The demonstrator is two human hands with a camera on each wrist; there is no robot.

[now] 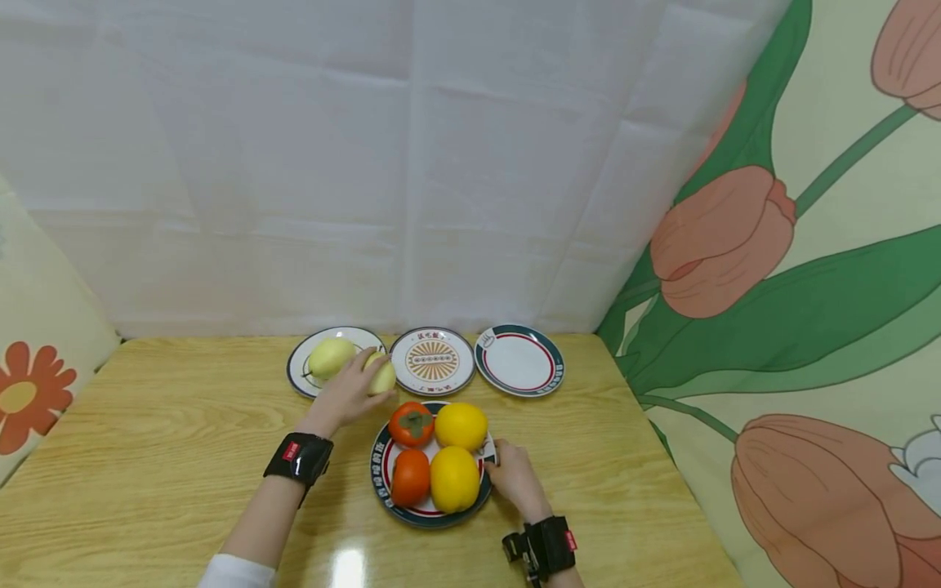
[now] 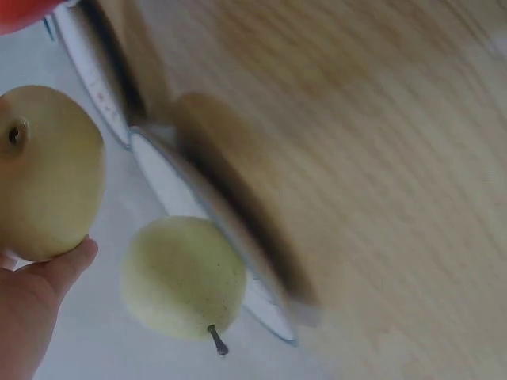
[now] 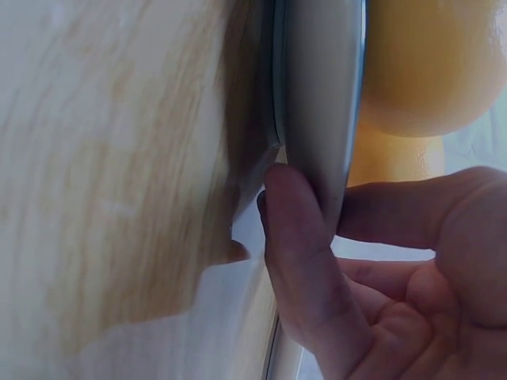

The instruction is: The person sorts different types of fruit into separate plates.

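Note:
My left hand (image 1: 345, 398) grips a pale yellow-green pear (image 1: 381, 376) over the right side of the back left plate (image 1: 297, 374). In the left wrist view the thumb presses against this pear (image 2: 55, 178). A second pear (image 2: 184, 273), its stem showing, sits on that plate. My right hand (image 1: 518, 480) pinches the right rim of the larger fruit plate (image 1: 382, 486). In the right wrist view the plate's edge (image 3: 321, 95) lies between thumb and finger. Two orange persimmons (image 1: 410, 478) and two yellow fruits (image 1: 454, 480) fill this plate.
Behind the fruit plate stand a white plate with an orange sunburst pattern (image 1: 400, 365) and, right of it, a white plate with a dark rim (image 1: 519, 359). A white cloth (image 1: 353, 204) hangs along the back edge of the wooden table (image 1: 184, 433). Flowered cloth borders the right side.

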